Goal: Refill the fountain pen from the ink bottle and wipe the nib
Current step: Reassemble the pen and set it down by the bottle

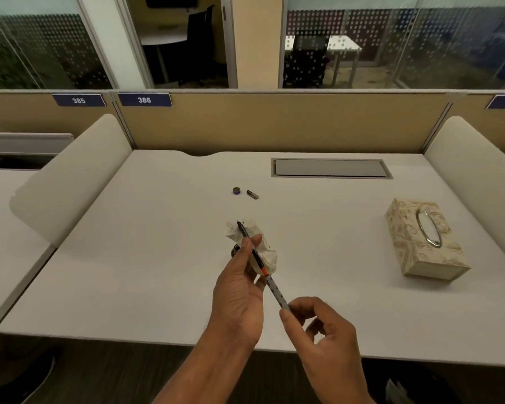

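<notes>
Nearest me, my right hand (324, 328) pinches the rear end of the fountain pen (264, 268) between thumb and fingertips; the other fingers are loosely curled and hold nothing else.

The pen runs from there up and to the left, grey patterned barrel near, orange band at mid-length, dark section and nib (239, 223) at the far end.

My left hand (239, 287) is closed around a crumpled white tissue (260, 246), thumb pressed onto the pen's dark section. The nib lies against the tissue, which carries a few dark ink specks.

Something small and dark shows just left of my left fingers, mostly hidden. It may be the ink bottle; I cannot tell.

Farther out, near the desk centre, sit a small round bottle cap (236, 190) and, just to its right, a short dark pen cap (252, 194). They are well apart from my hands. To the right, a patterned tissue box (426, 240) rests on the white desk (158, 258).

Judgement on progress: filling appears done, and the wipe is in hand. Left to do, as far as I can see: finish cleaning the nib, recap the pen, close the bottle.
</notes>
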Demonstrator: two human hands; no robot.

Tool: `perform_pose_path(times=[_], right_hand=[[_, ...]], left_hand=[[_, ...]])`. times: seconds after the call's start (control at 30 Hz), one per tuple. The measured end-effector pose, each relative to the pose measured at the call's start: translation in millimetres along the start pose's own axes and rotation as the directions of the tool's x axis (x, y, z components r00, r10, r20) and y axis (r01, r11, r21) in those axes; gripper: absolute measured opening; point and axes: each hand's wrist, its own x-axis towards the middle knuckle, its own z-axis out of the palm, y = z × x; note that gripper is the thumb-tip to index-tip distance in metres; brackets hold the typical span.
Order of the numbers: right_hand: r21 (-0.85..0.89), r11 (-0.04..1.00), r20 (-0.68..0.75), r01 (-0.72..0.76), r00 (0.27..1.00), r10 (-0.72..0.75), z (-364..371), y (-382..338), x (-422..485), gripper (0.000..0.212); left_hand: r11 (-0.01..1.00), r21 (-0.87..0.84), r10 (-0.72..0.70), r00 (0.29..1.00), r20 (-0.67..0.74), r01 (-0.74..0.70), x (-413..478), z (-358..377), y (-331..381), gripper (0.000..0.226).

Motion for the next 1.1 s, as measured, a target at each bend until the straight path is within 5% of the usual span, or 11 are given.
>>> perform_pose_path(times=[0.67, 0.87, 1.1], right_hand=[[0.013, 1.000, -0.028, 0.025, 0.999, -0.025, -31, -9, -17, 0.016], [0.069, 0.997, -0.049, 0.023, 0.999, -0.019, -33, -15, -11, 0.009], [0.398, 0.903, 0.040, -0.161, 0.987, 0.158, -36, -26, -2, 0.005]], left_hand=[[0.998, -0.033, 0.055, 0.998, 0.042, -0.053, -33, 21, -13, 0.042], [0.984, 0.115, 0.127, 0.986, 0.109, -0.139, -40, 12, -21, 0.034], [0.868, 0.403, 0.203, 0.948, 0.246, -0.290, -47, 0, -9, 0.030]])
